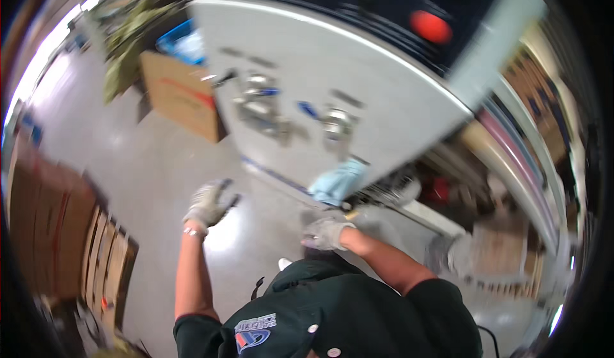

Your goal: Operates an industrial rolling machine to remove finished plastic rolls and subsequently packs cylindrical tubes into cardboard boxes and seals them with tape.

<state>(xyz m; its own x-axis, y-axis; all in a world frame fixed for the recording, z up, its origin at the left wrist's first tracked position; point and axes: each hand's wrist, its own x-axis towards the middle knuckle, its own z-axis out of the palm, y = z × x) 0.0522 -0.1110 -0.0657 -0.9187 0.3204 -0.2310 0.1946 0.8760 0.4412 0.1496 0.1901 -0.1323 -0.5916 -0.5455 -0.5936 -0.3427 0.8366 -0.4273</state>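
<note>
Hanging below the centre-frame valve [336, 124], a blue cloth [337, 182] presumably catches drips; left hand [208, 207] gapes wide, right hand [327, 233] appears curled, contents unclear

A limp, creased, pale blue cloth [337, 182] sits against the lower front of the grey-white cabinet [313, 51]. It slants toward the near left.

Light [224, 233] glints on the grey floor [147, 172], with brown cartons [54, 230] and a wooden pallet [104, 256] leftward.
</note>
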